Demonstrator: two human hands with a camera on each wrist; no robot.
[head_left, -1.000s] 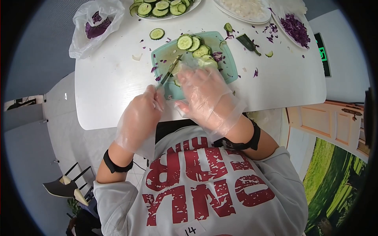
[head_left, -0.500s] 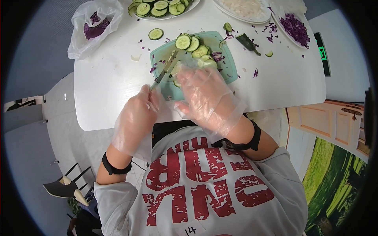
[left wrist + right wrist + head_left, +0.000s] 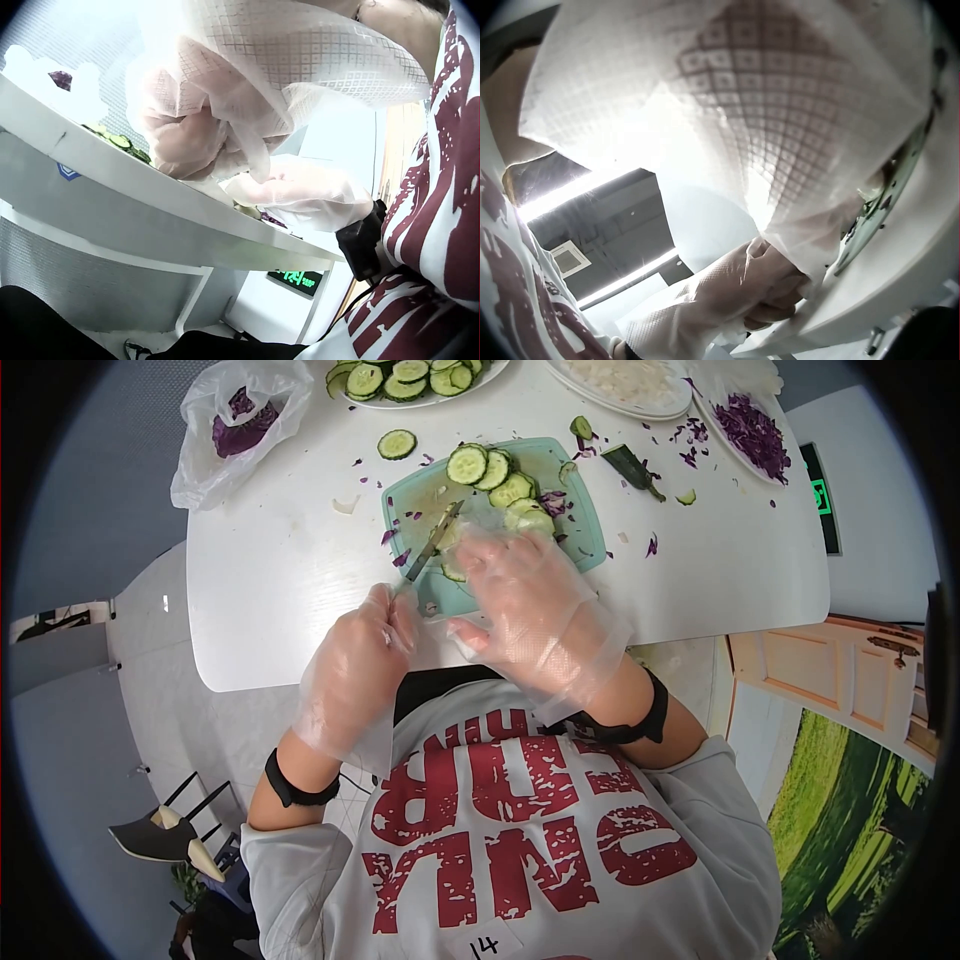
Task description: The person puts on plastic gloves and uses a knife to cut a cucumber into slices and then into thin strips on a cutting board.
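Observation:
My gloved left hand (image 3: pixel 362 660) grips a small knife (image 3: pixel 432 542), its blade pointing away over the left half of the green cutting board (image 3: pixel 400 495). Beside the blade, my gloved right hand (image 3: pixel 530 600) rests on cucumber slices (image 3: pixel 530 515) on the board, fingers forward and thumb apart; the slices under the fingers are hidden. More cucumber slices (image 3: pixel 468 464) lie overlapped in a row toward the board's far side. In the left wrist view the right hand (image 3: pixel 304 193) looks flat and low over the table. The left hand (image 3: pixel 769 289) appears curled in the right wrist view.
Around the board on the white table (image 3: pixel 270 600) lie a loose cucumber slice (image 3: pixel 397 444), a cucumber end (image 3: pixel 632 470) and purple cabbage shreds. Plates of cucumber slices (image 3: pixel 410 375), pale pieces (image 3: pixel 630 380) and shredded cabbage (image 3: pixel 752 440) stand behind; a plastic bag (image 3: pixel 200 470) sits far left.
The left hand with the knife moved slightly left and back, then returned rightward to the board. The right hand shifted a little right, baring more of the slices at its fingertips.

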